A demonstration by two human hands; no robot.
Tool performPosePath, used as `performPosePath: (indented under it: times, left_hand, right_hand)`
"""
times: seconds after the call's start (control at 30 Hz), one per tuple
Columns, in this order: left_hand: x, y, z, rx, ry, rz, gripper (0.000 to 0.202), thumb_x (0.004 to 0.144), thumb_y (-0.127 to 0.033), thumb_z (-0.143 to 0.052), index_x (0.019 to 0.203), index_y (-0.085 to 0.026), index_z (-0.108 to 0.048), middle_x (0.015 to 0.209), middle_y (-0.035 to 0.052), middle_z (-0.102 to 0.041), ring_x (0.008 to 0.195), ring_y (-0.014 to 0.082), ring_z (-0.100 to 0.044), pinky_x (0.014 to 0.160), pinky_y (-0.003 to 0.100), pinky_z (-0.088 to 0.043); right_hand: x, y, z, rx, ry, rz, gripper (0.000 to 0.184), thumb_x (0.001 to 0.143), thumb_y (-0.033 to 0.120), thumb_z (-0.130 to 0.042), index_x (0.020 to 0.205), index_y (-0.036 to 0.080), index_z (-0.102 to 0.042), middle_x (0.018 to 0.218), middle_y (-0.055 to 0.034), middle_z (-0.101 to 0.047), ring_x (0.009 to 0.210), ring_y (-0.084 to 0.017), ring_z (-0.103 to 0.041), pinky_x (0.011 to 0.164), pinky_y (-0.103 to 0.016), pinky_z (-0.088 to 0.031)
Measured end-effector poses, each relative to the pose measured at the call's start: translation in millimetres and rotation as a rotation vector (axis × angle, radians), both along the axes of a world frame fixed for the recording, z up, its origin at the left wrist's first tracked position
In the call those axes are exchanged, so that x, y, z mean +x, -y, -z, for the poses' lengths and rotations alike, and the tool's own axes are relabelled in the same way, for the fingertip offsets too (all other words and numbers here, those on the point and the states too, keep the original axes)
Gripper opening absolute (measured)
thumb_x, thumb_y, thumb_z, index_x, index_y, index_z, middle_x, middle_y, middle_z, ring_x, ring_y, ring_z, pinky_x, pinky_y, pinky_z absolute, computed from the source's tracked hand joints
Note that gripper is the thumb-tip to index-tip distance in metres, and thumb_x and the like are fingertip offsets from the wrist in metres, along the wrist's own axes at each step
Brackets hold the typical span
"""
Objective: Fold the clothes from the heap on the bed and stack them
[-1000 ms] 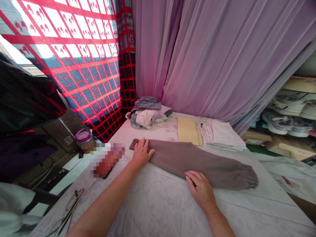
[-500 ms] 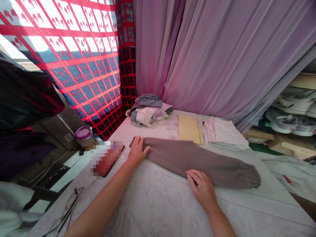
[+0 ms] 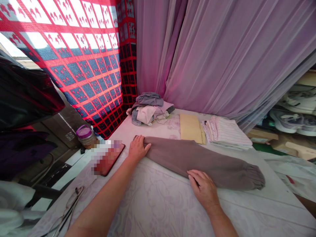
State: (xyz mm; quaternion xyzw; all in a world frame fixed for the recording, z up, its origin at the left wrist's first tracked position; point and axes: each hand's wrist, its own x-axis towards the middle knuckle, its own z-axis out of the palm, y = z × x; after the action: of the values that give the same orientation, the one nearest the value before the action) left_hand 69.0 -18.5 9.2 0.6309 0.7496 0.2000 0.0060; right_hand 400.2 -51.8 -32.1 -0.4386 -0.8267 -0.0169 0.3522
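A pair of grey-brown trousers (image 3: pixel 177 154), folded lengthwise, lies flat across the bed sheet. Its gathered elastic cuff (image 3: pixel 255 176) points right. At the other, left end, my left hand (image 3: pixel 138 148) rests on the cloth, fingers lying over it and thumb held apart. My right hand (image 3: pixel 202 186) touches the near edge around the middle, with its fingers laid on the fabric and the thumb spread away below them. Both hands are open. The underside of each palm is hidden.
Beyond the trousers are a folded yellow cloth (image 3: pixel 189 127), a stack of striped folded cloth (image 3: pixel 225 131) and a heap of clothes (image 3: pixel 149 107). To the left lie a phone (image 3: pixel 110 161) and glasses (image 3: pixel 74 197). A purple-lidded jar (image 3: pixel 85 135) stands beyond the bed's left edge.
The view has shifted slightly, so most things sit a little further right. Both hands stay at the same places on the trousers, with hardly any movement.
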Motion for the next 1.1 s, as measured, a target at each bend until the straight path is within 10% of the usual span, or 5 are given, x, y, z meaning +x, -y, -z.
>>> performPosePath:
  times: [0.47, 1.1]
  left_hand:
    - [-43, -4, -20.0, -0.052, 0.145, -0.213, 0.037, 0.093, -0.031, -0.04, 0.123, -0.018, -0.056, 0.126, 0.0113, -0.06, 0.113, 0.021, -0.058, 0.095, 0.031, -0.042]
    - [-63, -27, -21.0, -0.18, 0.506, -0.331, 0.035, 0.074, -0.054, -0.058, 0.068, -0.021, -0.064, 0.063, 0.0008, -0.064, 0.067, 0.0194, -0.06, 0.055, 0.027, -0.039]
  right_hand:
    - [-1, -1, 2.1, -0.013, -0.005, 0.015, 0.029, 0.092, 0.035, -0.045, 0.093, 0.026, -0.073, 0.092, -0.0048, -0.071, 0.083, -0.018, -0.065, 0.077, -0.032, -0.05]
    - [-3, 0, -1.9, -0.03, -0.022, 0.021, 0.028, 0.092, 0.033, -0.045, 0.092, 0.025, -0.073, 0.091, -0.0047, -0.071, 0.083, -0.018, -0.064, 0.078, -0.032, -0.05]
